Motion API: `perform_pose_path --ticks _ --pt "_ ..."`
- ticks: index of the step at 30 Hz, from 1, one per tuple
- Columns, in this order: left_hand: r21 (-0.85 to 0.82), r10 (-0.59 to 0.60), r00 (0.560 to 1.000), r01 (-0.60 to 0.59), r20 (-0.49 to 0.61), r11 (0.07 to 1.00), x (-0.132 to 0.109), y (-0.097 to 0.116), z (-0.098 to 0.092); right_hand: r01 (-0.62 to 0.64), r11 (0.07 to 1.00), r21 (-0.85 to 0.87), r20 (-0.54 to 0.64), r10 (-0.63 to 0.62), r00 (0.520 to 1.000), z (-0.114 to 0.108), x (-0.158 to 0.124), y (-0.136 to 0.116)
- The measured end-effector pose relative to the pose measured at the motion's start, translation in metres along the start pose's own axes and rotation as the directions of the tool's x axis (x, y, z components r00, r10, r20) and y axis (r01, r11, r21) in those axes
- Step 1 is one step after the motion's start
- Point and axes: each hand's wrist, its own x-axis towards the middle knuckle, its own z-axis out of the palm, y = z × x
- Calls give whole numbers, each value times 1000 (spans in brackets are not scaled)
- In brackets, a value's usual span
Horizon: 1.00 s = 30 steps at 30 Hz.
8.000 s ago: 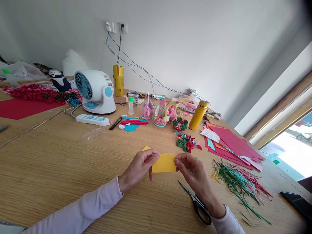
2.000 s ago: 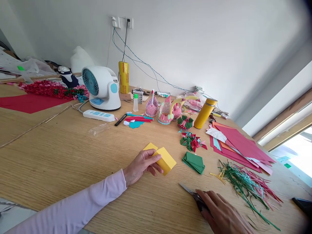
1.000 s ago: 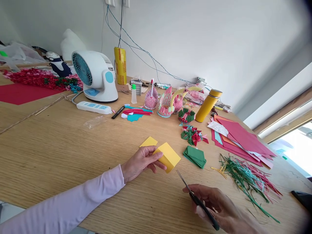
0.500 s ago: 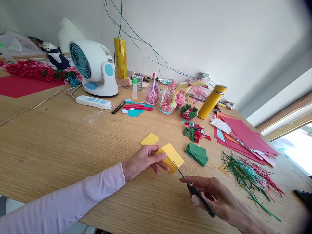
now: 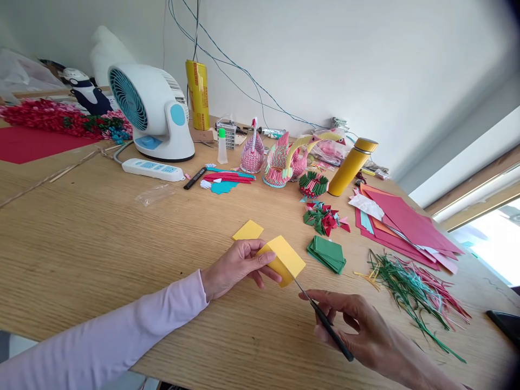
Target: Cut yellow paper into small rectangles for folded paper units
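My left hand pinches a folded piece of yellow paper above the table, thumb on top and fingers below. A pair of scissors with black handles is in my right hand, its fingers around the handles and the index finger stretched along the blades. The blades reach the paper's lower right edge, at the fold. Behind my left hand, another piece of yellow paper lies on the table. A small stack of green paper rectangles is to the right of the held paper.
Green, red and blue paper strips lie at the right, below red paper sheets. Folded paper pieces, paper swans and a yellow flask stand farther back. A white fan and power strip are at the left.
The scissors' handles have come closer together and the blades now look closed along the paper's fold. My left hand keeps its hold; the whole view has shifted slightly.
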Motion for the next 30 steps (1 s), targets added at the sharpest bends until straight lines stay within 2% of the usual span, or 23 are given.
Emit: perform_pose_path --ticks 8,13,17,23,30 --pt "1 -8 1000 8 -4 1000 -2 3 2 11 998 -54 24 -10 1000 -8 0 -25" --pt "13 -2 1000 2 6 1000 -1 2 1 -9 998 -60 32 11 999 -10 1 -31" --pt "23 15 1000 -15 22 1000 -1 1 1 -12 999 -50 36 14 999 -9 0 -26" --pt "64 34 997 -39 75 997 -1 4 1 18 1000 -3 -3 -18 1000 -5 -2 -3" --pt "71 27 997 -32 75 997 -2 5 1 21 997 76 61 -25 998 -4 -1 5"
